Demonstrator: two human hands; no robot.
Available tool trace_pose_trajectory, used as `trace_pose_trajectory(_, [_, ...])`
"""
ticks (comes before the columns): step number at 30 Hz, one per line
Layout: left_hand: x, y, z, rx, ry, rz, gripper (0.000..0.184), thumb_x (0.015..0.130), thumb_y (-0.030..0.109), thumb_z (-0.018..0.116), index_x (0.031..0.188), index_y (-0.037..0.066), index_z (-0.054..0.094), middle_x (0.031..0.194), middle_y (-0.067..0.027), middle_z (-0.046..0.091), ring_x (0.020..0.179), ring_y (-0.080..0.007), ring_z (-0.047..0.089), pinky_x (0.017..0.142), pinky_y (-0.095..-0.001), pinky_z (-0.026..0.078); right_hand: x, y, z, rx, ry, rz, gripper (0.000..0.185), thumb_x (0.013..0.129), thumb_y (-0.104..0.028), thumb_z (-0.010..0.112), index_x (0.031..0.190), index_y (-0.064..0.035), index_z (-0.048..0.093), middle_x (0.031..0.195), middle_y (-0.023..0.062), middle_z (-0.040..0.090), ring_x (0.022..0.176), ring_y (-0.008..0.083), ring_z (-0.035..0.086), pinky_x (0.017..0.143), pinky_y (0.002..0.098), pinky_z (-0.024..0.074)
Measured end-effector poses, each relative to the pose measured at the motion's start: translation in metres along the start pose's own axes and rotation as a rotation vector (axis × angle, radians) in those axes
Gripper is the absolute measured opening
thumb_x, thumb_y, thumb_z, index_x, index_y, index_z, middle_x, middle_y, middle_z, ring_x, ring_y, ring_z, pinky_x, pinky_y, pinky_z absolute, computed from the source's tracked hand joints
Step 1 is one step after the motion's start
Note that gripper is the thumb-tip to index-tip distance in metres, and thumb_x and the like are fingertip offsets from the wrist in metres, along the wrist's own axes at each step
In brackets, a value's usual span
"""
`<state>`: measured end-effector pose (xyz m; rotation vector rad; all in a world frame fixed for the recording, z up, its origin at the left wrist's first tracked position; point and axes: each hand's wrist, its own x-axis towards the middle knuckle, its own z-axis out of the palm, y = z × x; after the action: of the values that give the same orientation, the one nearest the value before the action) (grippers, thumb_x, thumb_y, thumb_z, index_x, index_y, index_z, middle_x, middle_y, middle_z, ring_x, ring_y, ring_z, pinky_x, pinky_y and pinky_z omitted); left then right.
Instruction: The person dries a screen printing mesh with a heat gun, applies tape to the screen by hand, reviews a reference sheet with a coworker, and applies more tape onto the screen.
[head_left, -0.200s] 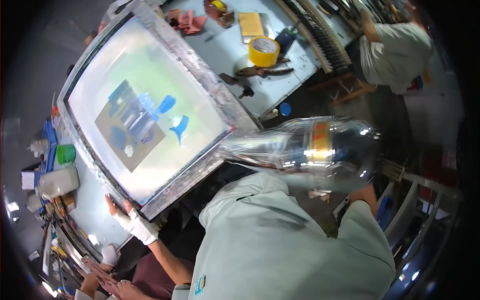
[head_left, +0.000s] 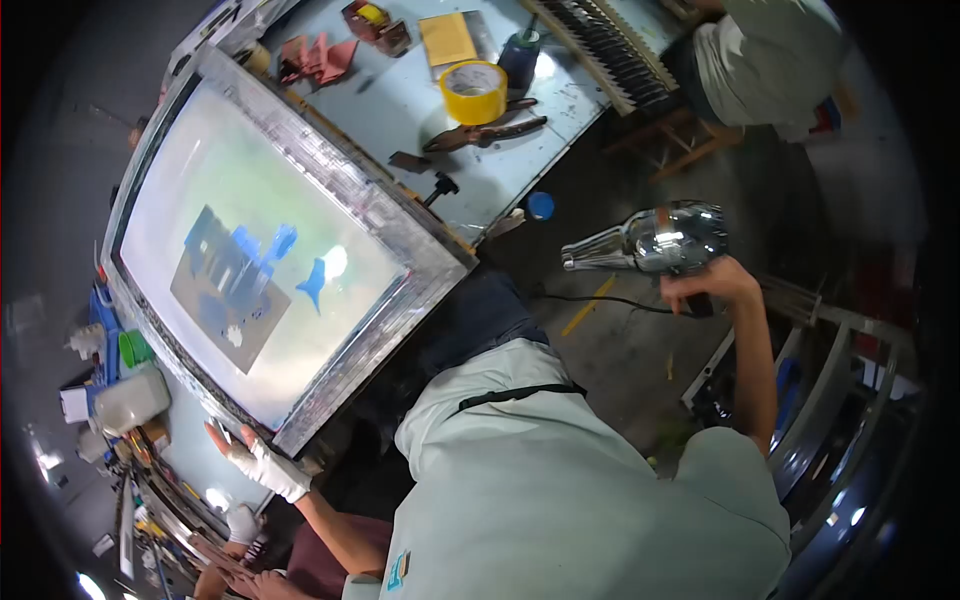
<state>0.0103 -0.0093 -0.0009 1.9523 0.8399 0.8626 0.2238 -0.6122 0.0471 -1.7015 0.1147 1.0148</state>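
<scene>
My right hand [head_left: 712,284] is wrapped round the dark handle of a shiny chrome hair dryer [head_left: 676,238]. The dryer's narrowed nozzle points left, and it is held out over the floor, apart from the screen frame. A dark cord runs left from its handle. On my left hand [head_left: 258,462] is a white glove with bare fingertips. Its fingers are spread at the lower corner of a metal-edged printing screen [head_left: 340,190]; whether they press on the edge I cannot tell. Blue patches and a grey rectangle [head_left: 240,335] show on the pale mesh.
Yellow tape [head_left: 473,92], pliers [head_left: 485,133] and a dark bottle [head_left: 519,58] lie or stand on the pale table [head_left: 510,185]. At left are a green cup [head_left: 134,347] and a whitish jug [head_left: 132,400]. Other people are at upper right and lower left; a metal rack [head_left: 830,400] is at right.
The hair dryer has dropped away from close to the camera, its nozzle now off the screen's edge, and my right hand has come into view. The screen appears shifted slightly left and down.
</scene>
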Motion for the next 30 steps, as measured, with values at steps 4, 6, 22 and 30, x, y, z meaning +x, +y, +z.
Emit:
trace_pose_trajectory(4, [0.003, -0.003, -0.005, 0.033, -0.012, -0.012, 0.061, 0.099, 0.010, 0.057, 0.153, 0.005, 0.032, 0.154, -0.0067, 0.037, 0.132, -0.0167, 0.041, 0.111, -0.0316, 0.031, 0.115, 0.151, 0.001, 0.423, 0.390, 0.141, 0.017, 0.083, -0.009, 0.074, 0.092, 0.0002, 0.062, 0.080, 0.0087, 0.066, 0.063, 0.0155, 0.062, 0.057, 0.0295, 0.0504])
trace_pose_trajectory(6, [0.012, -0.034, -0.020, 0.088, -0.028, -0.021, 0.062, 0.099, 0.014, 0.058, 0.154, 0.004, 0.030, 0.151, -0.0061, 0.039, 0.124, -0.0155, 0.045, 0.107, -0.0291, 0.033, 0.174, 0.183, 0.028, 0.757, 0.492, 0.082, 0.016, 0.084, -0.009, 0.073, 0.092, 0.0001, 0.062, 0.079, 0.0085, 0.066, 0.063, 0.0165, 0.063, 0.057, 0.0296, 0.0520])
trace_pose_trajectory(22, [0.006, -0.021, -0.011, 0.152, 0.009, -0.062, 0.059, 0.102, 0.024, 0.055, 0.153, 0.004, 0.032, 0.154, -0.0129, 0.036, 0.136, -0.0222, 0.038, 0.114, -0.0338, 0.027, 0.278, 0.145, 0.025, -0.758, 0.051, -0.229, 0.025, 0.081, -0.023, 0.069, 0.092, 0.0006, 0.072, 0.093, 0.0176, 0.072, 0.085, 0.0297, 0.071, 0.078, 0.0371, 0.0547])
trace_pose_trajectory(30, [0.004, -0.023, -0.002, 0.135, 0.061, 0.037, 0.059, 0.100, 0.017, 0.059, 0.152, 0.008, 0.035, 0.149, -0.0170, 0.042, 0.134, -0.0246, 0.043, 0.111, -0.0354, 0.034, 0.200, -0.103, 0.024, -0.890, 0.499, -1.099, 0.039, 0.083, -0.003, 0.061, 0.121, -0.0025, 0.061, 0.113, 0.0141, 0.066, 0.114, 0.0314, 0.058, 0.099, 0.0397, 0.0461])
